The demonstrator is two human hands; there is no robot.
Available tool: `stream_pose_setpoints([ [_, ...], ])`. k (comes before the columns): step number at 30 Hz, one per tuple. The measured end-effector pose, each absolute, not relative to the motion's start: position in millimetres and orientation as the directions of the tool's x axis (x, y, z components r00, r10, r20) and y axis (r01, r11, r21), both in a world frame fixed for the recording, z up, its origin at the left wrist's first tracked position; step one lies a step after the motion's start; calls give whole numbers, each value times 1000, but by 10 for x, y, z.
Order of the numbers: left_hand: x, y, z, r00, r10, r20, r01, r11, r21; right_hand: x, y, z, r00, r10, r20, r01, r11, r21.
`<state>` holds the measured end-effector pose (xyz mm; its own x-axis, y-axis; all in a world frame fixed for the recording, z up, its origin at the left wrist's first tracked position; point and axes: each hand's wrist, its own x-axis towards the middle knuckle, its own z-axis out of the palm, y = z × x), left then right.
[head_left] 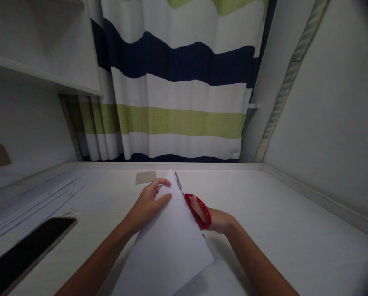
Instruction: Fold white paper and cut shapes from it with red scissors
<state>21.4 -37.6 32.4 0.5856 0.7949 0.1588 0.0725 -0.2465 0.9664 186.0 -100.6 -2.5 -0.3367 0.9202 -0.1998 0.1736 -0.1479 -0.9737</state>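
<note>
**Scissors at the far edge of the sheet**

Your white paper sheet (168, 242) is lifted over the desk (279, 213). Your left hand (148, 203) pinches its far corner; your right hand (216, 220) grips the red-handled scissors (196, 207), blades along the sheet's right edge. No cut shows yet. A cardboard scrap (145, 177) lies beyond, a phone (26, 250) at left.

A single camera, worn on the person's head, looks forward and down over the white surface (279, 213) from close above. Both forearms enter from the bottom edge, and the hands sit just below the middle of the view. It faces a striped curtain (180, 90) at the far edge of the surface, with a wall (332, 115) running along the right and a shelf (42, 78) at upper left.
</note>
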Motion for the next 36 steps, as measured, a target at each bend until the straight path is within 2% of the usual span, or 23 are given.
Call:
stream_pose_setpoints([
  [5, 202, -370, 310, 610, 766, 201, 72, -307, 949, 1871, -996, -10, -413, 889, -198, 114, -166, -980],
  [15, 198, -378, 316, 625, 749, 220, 124, -374, 919, 1858, -1017, 44, -457, 876, -154, -3, -175, -985],
  [27, 213, -396, 331, 608, 765, 212, 149, -372, 916, 1870, -991, -11, -440, 879, -185, -16, -214, -977],
  [36, 216, -391, 316, 595, 767, 241, 140, -394, 909, 1846, -975, -35, -366, 908, -203, 55, -197, -979],
])
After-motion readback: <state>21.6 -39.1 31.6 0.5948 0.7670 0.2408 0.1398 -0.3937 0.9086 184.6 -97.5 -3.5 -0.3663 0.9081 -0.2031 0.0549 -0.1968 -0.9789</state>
